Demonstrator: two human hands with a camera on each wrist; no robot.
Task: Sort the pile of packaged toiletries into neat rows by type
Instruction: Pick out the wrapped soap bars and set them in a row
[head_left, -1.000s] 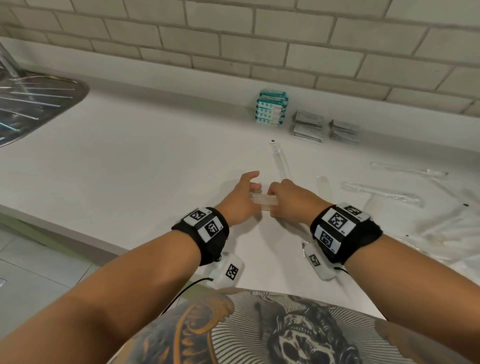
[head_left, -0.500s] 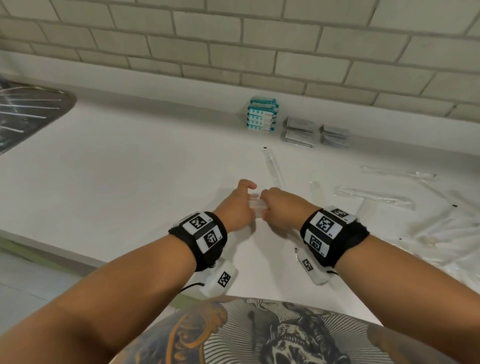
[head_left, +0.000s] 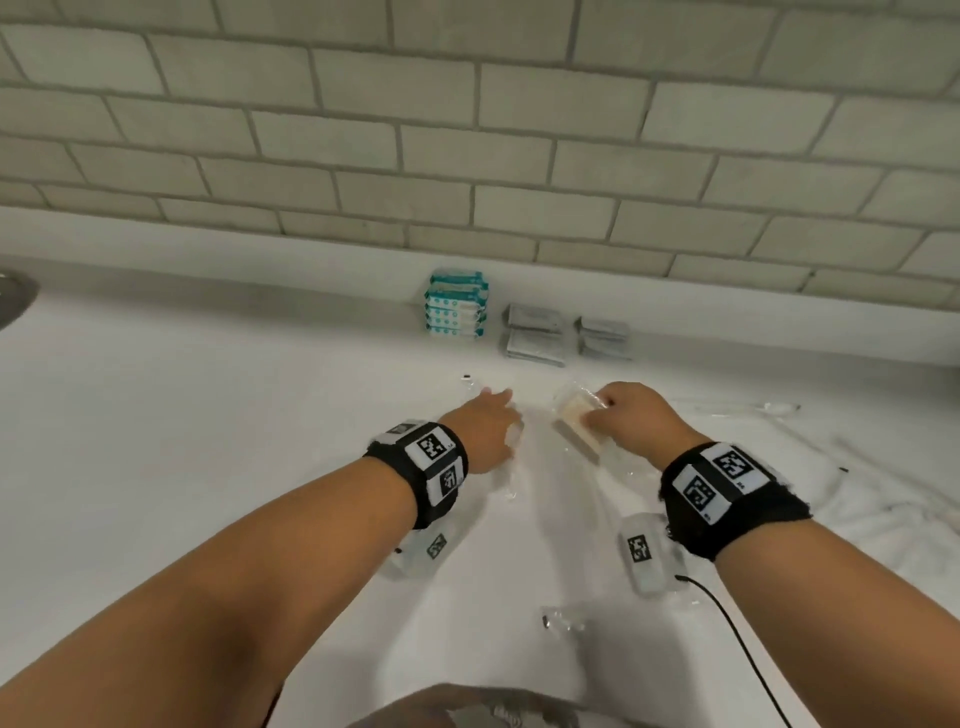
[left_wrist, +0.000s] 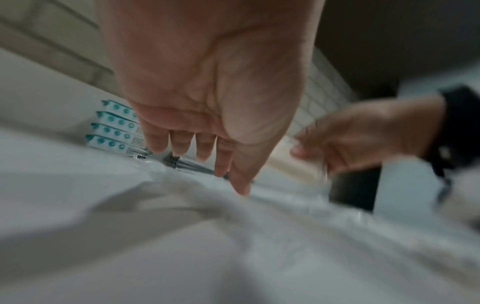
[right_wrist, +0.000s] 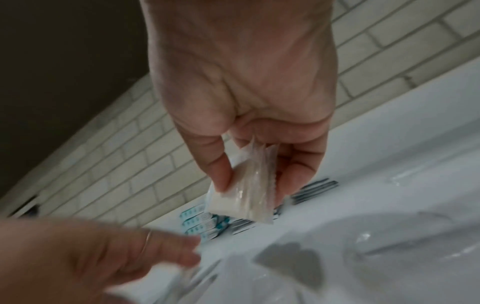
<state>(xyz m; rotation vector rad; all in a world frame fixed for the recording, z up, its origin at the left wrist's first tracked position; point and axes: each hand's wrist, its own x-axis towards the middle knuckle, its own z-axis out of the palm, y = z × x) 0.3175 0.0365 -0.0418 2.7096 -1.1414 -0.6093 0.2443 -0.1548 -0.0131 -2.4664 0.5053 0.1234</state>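
Against the tiled wall, on the white worktop (head_left: 208, 441), we pinch the clear-wrapped soap bar (right_wrist: 241, 197) in our right hand (head_left: 631, 421), left hand (head_left: 485, 428) open and flat, and should set it squarely beside the grey sachets (head_left: 535, 335).

- A white counter (head_left: 182, 415) is running along below a pale brick-tiled wall (head_left: 467, 130);
- a metal sink edge (head_left: 13, 299) is showing at far left;
- a black cable (head_left: 737, 639) is trailing across the counter
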